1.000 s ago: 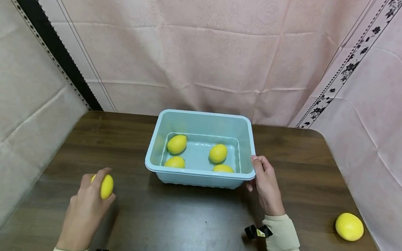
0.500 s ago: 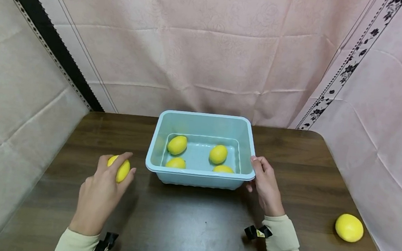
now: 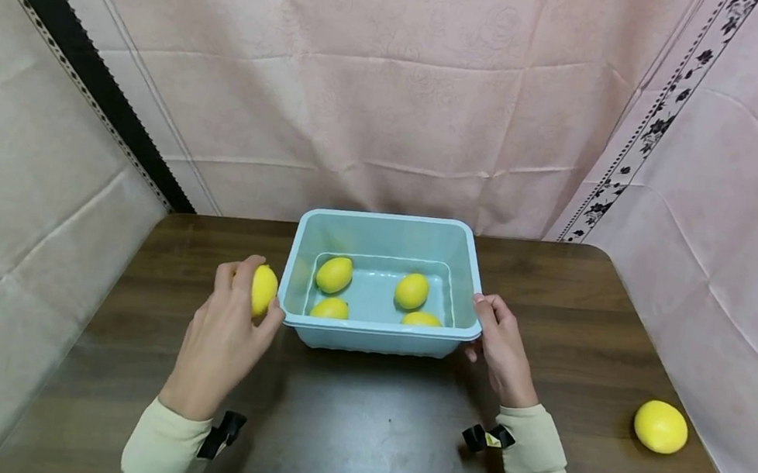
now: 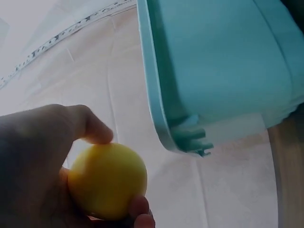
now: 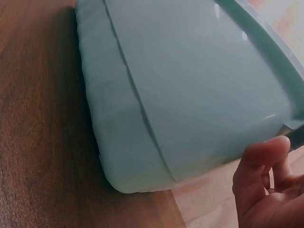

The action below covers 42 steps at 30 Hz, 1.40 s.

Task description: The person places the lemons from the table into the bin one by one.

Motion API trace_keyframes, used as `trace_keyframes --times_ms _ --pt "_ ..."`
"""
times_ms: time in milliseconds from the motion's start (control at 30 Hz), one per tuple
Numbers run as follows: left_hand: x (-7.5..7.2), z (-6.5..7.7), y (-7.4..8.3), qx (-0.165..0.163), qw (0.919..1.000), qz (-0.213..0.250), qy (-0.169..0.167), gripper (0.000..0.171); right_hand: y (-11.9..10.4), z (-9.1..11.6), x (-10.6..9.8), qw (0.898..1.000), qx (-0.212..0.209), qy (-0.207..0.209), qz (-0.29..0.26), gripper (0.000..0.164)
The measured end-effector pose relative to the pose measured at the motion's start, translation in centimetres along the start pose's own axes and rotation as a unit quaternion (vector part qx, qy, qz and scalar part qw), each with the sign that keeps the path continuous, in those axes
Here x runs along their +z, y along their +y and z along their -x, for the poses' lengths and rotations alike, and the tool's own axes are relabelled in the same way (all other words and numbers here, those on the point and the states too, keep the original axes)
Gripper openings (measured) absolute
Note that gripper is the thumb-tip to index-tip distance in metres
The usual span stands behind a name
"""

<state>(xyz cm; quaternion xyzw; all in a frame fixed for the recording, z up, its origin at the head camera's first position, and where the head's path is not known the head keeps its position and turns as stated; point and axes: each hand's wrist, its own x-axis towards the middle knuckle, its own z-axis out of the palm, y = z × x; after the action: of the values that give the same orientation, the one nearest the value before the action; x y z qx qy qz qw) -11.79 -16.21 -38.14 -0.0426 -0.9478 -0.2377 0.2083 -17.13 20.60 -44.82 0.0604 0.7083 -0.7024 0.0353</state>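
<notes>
My left hand (image 3: pixel 219 343) grips a yellow lemon (image 3: pixel 264 291) just off the left end of a light blue plastic basin (image 3: pixel 376 327). In the left wrist view, thumb and fingers wrap the lemon (image 4: pixel 110 178), below and left of the basin's rim (image 4: pixel 153 90). My right hand (image 3: pixel 504 354) holds the basin by its right rim, thumb on top and fingers underneath. The right wrist view has the hand (image 5: pixel 263 183) at the basin's rim, beside its outer wall (image 5: pixel 190 104). Several lemons lie inside, among them one lemon (image 3: pixel 334 274) at left and another lemon (image 3: pixel 411 291) at right.
A single lemon (image 3: pixel 661 426) lies on the dark wooden table (image 3: pixel 356 437), near its right edge. Pale cloth (image 3: pixel 393 113) hangs behind the table and along both sides. Black straps (image 3: pixel 221 435) sit at both wrists.
My left hand has carried its lemon up and to the right, from the table's left part to beside the basin. The right hand and the basin have stayed in place.
</notes>
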Motion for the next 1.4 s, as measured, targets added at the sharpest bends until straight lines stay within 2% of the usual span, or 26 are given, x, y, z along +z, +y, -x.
trace_keyframes --times_ms 200,433,533,700,800,900,1167,1400 --pt "0.3 -1.7 1.3 0.018 0.9995 0.016 -0.018 0.061 -0.1 0.0 -0.1 1.000 0.002 0.000 -0.001 0.044" --pt "1.1 -3.4 2.1 0.070 0.9970 0.013 -0.032 0.066 -0.1 0.0 0.0 1.000 0.004 0.000 0.002 0.044" --pt "1.5 -4.2 2.3 0.085 0.9951 0.031 -0.040 0.069 -0.1 0.0 0.0 1.000 0.003 0.000 0.003 0.045" --pt "2.4 -5.3 3.0 0.069 0.9929 0.078 -0.057 0.074 -0.2 0.0 0.0 1.000 0.001 -0.001 0.002 0.045" --pt "3.0 -5.9 3.5 0.057 0.9922 0.092 -0.061 0.075 -0.2 0.1 0.0 1.000 0.001 -0.001 0.000 0.044" --pt "3.6 -6.2 3.9 0.059 0.9917 0.098 -0.057 0.071 -0.3 0.1 0.1 1.000 0.003 0.000 -0.003 0.043" --pt "5.6 -6.8 4.6 0.073 0.9931 0.077 -0.051 0.062 -0.2 0.1 0.0 1.000 0.002 0.001 0.000 0.041" --pt "6.8 -6.9 5.0 0.066 0.9936 0.052 -0.075 0.061 -0.2 0.1 0.1 1.000 0.000 -0.001 -0.001 0.040"
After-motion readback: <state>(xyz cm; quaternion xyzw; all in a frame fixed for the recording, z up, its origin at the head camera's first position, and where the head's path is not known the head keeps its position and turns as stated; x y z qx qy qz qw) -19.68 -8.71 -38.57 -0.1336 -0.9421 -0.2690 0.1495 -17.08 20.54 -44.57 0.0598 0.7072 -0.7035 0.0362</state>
